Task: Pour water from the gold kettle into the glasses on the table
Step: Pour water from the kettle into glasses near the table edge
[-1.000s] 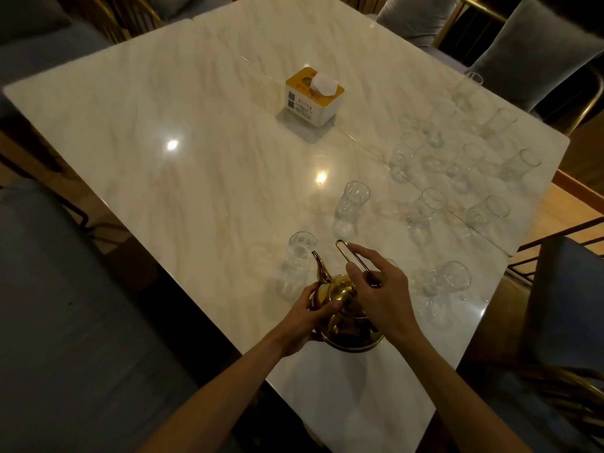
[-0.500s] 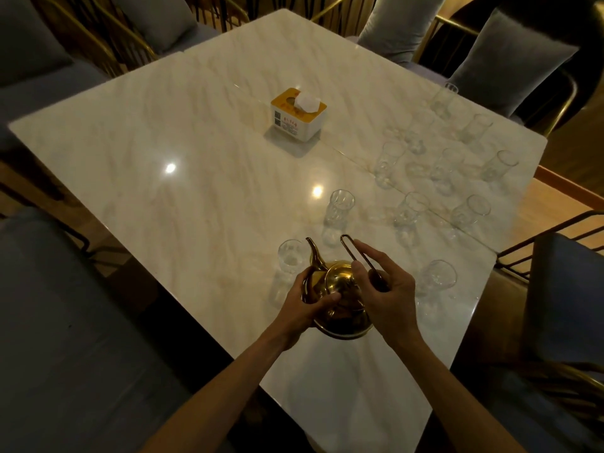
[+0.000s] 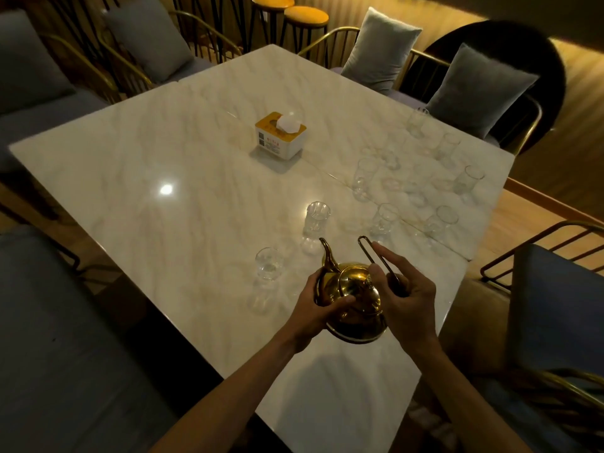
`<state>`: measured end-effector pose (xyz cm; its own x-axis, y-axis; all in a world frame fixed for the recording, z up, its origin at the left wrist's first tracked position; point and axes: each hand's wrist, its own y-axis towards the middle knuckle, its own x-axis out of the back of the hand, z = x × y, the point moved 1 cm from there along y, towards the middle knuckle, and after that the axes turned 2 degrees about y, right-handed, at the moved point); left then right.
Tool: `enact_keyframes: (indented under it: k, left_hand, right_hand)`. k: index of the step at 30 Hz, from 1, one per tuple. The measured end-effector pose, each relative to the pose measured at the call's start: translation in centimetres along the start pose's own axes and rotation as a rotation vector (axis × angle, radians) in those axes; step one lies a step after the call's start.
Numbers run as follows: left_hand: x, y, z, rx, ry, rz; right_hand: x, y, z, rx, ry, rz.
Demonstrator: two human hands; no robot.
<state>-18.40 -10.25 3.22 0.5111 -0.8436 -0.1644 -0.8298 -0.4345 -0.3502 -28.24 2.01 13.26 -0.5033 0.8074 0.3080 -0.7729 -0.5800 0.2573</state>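
Observation:
The gold kettle [image 3: 354,300] is held over the near part of the marble table [image 3: 163,165], its spout pointing away towards the glasses. My left hand [image 3: 315,313] wraps around the kettle's left side, thumb on the lid's edge. My right hand [image 3: 408,300] grips the thin wire handle [image 3: 371,253], index finger stretched along it. A clear glass [image 3: 269,263] stands just left of the spout, another glass [image 3: 316,219] just beyond it. Several more glasses [image 3: 385,219] spread over the right half of the table.
A yellow-and-white tissue box [image 3: 280,134] sits mid-table. Chairs with grey cushions [image 3: 380,50] ring the far side, orange stools [image 3: 305,16] behind them. A grey sofa [image 3: 58,354] lies to the left, a blue chair [image 3: 555,308] at the right.
The view has tilted up, showing more of the far chairs. Both hands stay on the kettle, which has risen slightly and sits a bit farther from the nearest glass.

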Motion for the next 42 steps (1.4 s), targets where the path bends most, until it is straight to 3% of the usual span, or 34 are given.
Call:
enact_keyframes:
  k: [15, 42]
  left_hand:
    - [-8.0, -0.4, 5.0, 0.146, -0.035, 0.022]
    - [-9.0, 2.1, 8.5, 0.492, -0.16, 0.076]
  right_hand:
    - [6.9, -3.5, -5.6, -0.148, -0.022, -0.002]
    - [5.9, -0.5, -8.9, -0.353, -0.114, 0.162]
